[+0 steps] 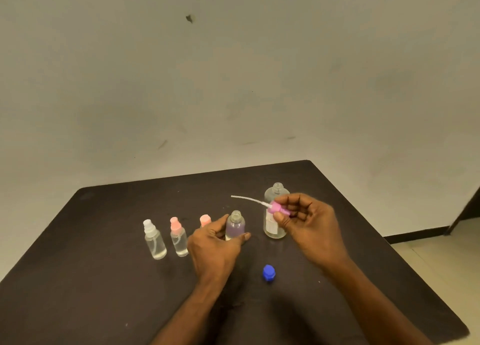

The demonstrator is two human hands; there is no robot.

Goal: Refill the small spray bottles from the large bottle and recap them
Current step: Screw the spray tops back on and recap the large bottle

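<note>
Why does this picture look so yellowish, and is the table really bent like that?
Head view: warm, dim light tints the wall; the wide lens bows the table edges; the hands' shadows fall soft; the right hand and pink spray cap look slightly blurred.

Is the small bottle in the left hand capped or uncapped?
Uncapped. The small bottle shows a bare threaded neck; the right hand holds the purple spray cap apart.

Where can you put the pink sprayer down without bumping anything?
Bare table lies in front of the capped small bottles, and right of the blue cap. It's crowded between the open small bottle and large bottle.
</note>
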